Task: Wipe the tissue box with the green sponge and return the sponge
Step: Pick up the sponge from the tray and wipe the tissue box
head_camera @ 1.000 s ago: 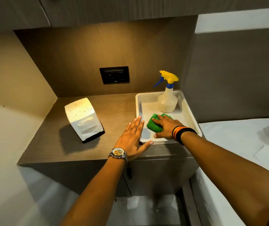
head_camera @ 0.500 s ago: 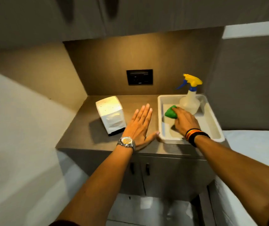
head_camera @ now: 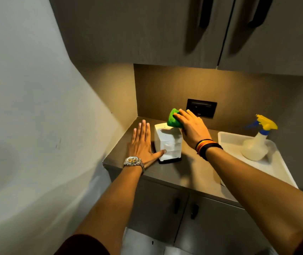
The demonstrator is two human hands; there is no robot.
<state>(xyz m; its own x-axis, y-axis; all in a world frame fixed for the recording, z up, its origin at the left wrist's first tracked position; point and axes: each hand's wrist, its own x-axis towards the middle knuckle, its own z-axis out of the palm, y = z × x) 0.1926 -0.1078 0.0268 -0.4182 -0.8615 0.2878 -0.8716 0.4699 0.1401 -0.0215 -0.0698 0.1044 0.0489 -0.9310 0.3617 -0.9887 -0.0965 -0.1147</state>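
The white tissue box (head_camera: 167, 144) stands upright on a dark base on the wooden counter (head_camera: 182, 172). My right hand (head_camera: 193, 129) grips the green sponge (head_camera: 173, 119) and holds it at the box's top far edge. My left hand (head_camera: 141, 144) lies flat on the counter just left of the box, fingers spread, with the thumb touching the box's lower left side. The far side of the box is hidden.
A white tray (head_camera: 279, 170) sits at the counter's right end with a spray bottle (head_camera: 257, 144) standing in it. A dark wall socket (head_camera: 201, 108) is behind the box. Cabinet doors hang overhead and a wall closes the left side.
My right hand lifted the sponge out of the tray and carried it left to the top of the tissue box. My left hand slid left beside the box. The camera turned left.
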